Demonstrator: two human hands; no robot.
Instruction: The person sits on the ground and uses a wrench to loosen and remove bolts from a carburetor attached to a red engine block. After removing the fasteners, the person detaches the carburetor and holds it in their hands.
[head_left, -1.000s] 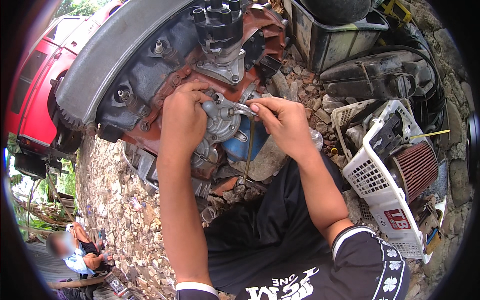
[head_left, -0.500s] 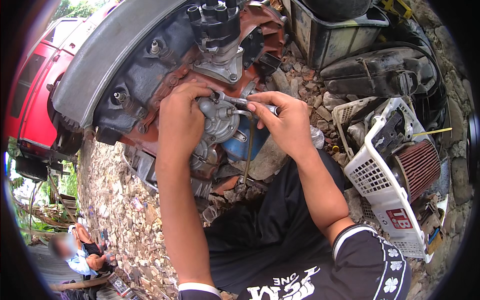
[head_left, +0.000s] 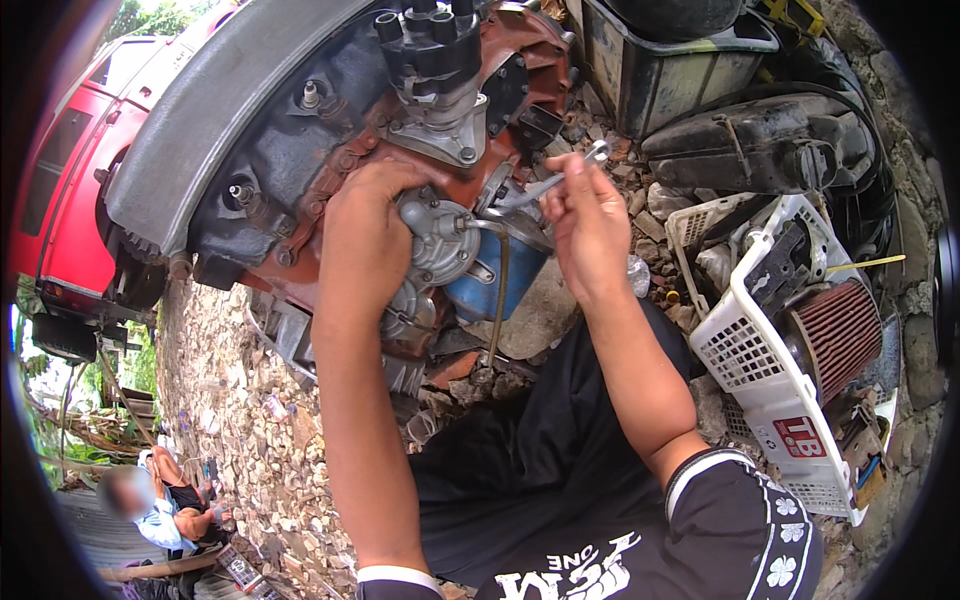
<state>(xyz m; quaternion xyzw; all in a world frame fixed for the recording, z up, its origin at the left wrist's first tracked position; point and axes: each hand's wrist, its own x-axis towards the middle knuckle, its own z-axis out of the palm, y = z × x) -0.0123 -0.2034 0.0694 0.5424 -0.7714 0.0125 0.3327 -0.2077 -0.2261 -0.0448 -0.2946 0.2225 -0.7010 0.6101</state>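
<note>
Stony ground (head_left: 255, 420) stretches beside a red vehicle (head_left: 75, 190) and a seated onlooker (head_left: 170, 505) as a person in black works at an engine (head_left: 300, 150), with a white basket (head_left: 740, 345) of parts at right. The right hand (head_left: 590, 225) has its fingers closed around a slim wrench (head_left: 537, 189), held slantwise above a blue filter (head_left: 490, 290), just right of a grey metal pump (head_left: 437, 240) mounted on the engine's near side. Against the pump's left side, the left hand (head_left: 365, 225) bends over, its fingertips partly hidden, so whether it grips anything cannot be told.
</note>
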